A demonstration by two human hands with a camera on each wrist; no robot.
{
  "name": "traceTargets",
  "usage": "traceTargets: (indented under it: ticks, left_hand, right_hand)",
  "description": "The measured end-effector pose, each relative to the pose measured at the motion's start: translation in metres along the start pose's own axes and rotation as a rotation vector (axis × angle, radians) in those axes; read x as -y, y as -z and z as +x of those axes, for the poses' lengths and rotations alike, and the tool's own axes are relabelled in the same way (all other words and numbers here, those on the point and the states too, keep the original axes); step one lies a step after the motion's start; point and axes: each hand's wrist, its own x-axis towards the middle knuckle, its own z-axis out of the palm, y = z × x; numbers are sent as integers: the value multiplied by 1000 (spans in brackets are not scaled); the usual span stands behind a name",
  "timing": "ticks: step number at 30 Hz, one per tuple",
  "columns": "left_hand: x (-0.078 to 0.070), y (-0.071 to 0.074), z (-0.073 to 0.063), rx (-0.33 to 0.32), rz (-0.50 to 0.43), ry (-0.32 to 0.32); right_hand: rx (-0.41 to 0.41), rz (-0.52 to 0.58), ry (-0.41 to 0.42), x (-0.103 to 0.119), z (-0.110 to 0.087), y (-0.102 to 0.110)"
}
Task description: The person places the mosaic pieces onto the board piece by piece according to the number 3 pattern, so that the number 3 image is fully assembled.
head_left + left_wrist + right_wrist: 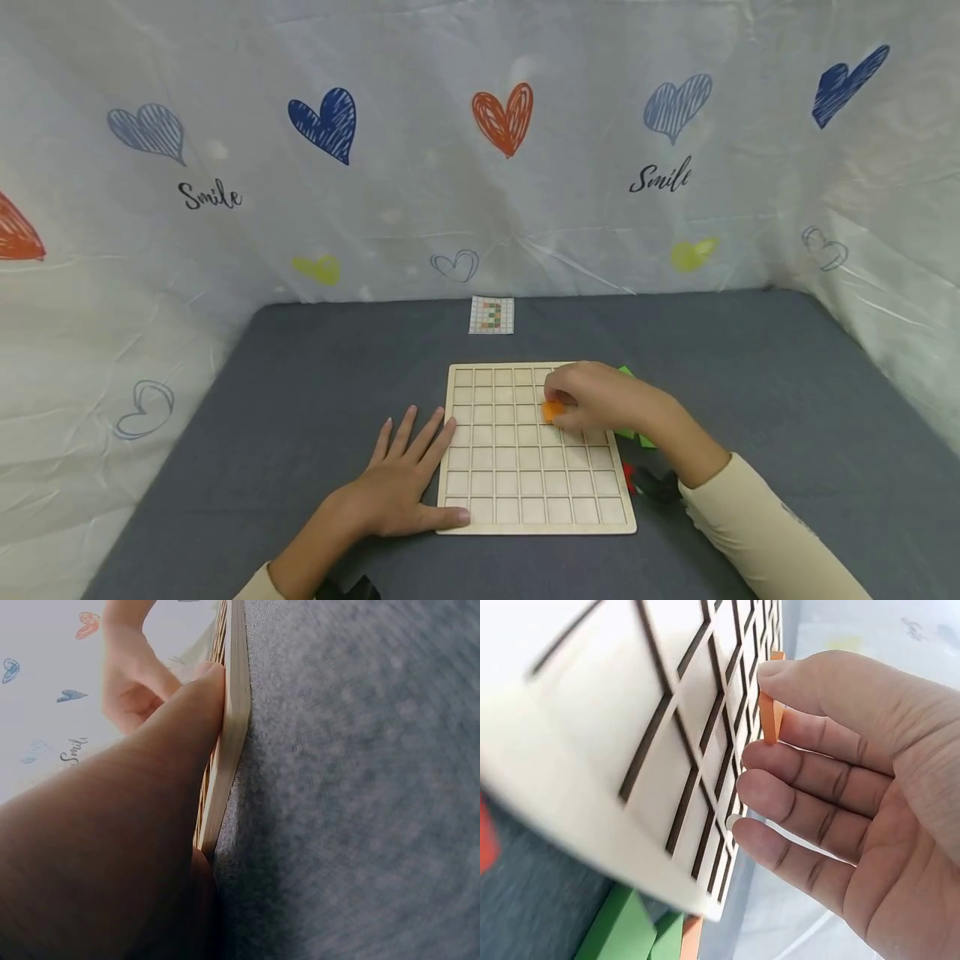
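Note:
A pale wooden grid board [510, 482] lies on the grey table, its surface split into square cells. In my right hand [600, 398] an orange square tile [552, 410] is pinched between thumb and fingers, over the upper right part of the board. The right wrist view shows the orange tile [771, 712] tilted on edge, close to the grid. My left hand [393, 492] lies along the board's left side with fingers spread, the thumb on the lower left corner. In the left wrist view that thumb [196, 701] presses on the board's edge.
Green tiles [647, 441] and a red tile [628, 478] lie just right of the board, partly behind the right arm. A small printed pattern card [492, 316] sits beyond the board. A white curtain with hearts [405, 192] hangs behind the table.

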Motion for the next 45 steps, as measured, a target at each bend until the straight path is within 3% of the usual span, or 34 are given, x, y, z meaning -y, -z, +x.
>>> traceTargets:
  ticks: [11,19,28,45]
  left_hand:
    - [0,-3,-1,-14,9,9]
    - [-4,4,-4,-22,-37,-26]
    - [-8,6,-2,-2,4,-8]
    - [-9,8,-1,7,11,4]
  right_hand:
    - [35,19,-26,2,30,-4]
    - [58,46,-85,3,46,-5]
    - [64,-7,-136,8,64,-10]
    - [82,-33,-183,10,74,-14]
